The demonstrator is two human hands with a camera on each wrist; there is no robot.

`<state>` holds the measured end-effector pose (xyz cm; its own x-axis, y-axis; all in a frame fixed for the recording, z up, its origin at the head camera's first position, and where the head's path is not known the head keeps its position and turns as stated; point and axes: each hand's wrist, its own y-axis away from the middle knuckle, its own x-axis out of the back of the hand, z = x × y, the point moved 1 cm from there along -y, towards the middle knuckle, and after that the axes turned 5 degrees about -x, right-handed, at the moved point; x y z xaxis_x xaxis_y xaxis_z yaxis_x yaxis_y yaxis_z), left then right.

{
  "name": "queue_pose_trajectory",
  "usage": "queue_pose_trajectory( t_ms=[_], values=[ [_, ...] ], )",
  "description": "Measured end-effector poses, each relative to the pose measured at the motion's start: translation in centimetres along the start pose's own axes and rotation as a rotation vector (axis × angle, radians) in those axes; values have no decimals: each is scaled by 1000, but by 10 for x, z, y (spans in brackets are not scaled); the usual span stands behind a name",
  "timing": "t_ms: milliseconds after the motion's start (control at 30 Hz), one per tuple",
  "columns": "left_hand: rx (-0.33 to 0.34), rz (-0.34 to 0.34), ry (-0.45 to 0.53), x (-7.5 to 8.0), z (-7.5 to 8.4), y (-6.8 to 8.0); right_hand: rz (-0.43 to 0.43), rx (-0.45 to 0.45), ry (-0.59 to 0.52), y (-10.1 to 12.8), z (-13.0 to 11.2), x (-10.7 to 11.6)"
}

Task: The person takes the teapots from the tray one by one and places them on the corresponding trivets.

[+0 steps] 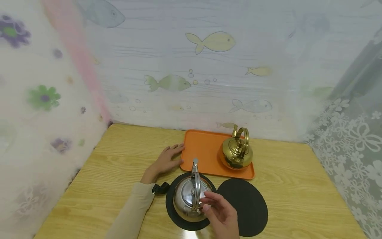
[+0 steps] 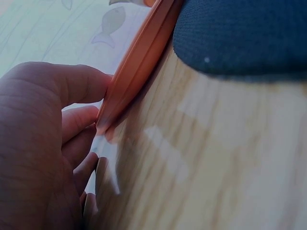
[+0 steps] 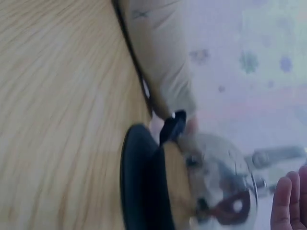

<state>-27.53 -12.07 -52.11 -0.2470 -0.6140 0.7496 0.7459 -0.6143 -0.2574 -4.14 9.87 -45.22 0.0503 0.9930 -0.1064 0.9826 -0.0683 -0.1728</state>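
Observation:
A silver kettle (image 1: pixel 181 199) with an upright handle stands on a round black mat (image 1: pixel 171 210), its spout pointing away from me. My right hand (image 1: pixel 222 212) is just right of the kettle's handle, fingers slightly bent. In the right wrist view its straight fingers (image 3: pixel 283 201) show beside the handle without wrapping it. At the left edge of an orange tray (image 1: pixel 200 149) rests my left hand (image 1: pixel 167 160), fingers spread. The left wrist view has its thumb (image 2: pixel 88 84) and a fingertip touching the tray's rim (image 2: pixel 136 62). A gold kettle (image 1: pixel 237 156) sits on the tray's right part.
Another round black mat (image 1: pixel 249 209) lies to the right of the silver kettle, close to the first mat. Everything is on a wooden table (image 1: pixel 292 186). Fish-patterned sheeting (image 1: pixel 179 59) hangs behind it, with flowered sheeting (image 1: pixel 32 132) at the left and lacy fabric (image 1: pixel 352 142) at the right.

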Motion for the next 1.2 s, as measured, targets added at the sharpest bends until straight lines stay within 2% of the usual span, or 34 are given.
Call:
queue_pose_trajectory(
  t_ms=[133,333,467,567,733,933,1067,1200],
  values=[
    [0,-3,-2,-3,0,-1,74,4,57,7,2,21],
    [4,-8,15,-4,0,-2,202,-97,165,12,10,60],
    [-2,4,5,-3,-1,-1,267,-132,224,8,12,82],
    [-6,9,-3,-2,-3,-1,288,-125,258,0,11,94],
    [-7,7,-1,-1,-4,1,238,-27,297,-22,0,106],
    [4,-5,-7,-1,-5,2,157,97,322,-61,-17,114],
    [-2,-3,-10,-1,-4,1,142,117,360,-89,-25,117],
    [-5,1,-5,-1,-3,-1,144,74,393,-112,-28,119]
  ],
)
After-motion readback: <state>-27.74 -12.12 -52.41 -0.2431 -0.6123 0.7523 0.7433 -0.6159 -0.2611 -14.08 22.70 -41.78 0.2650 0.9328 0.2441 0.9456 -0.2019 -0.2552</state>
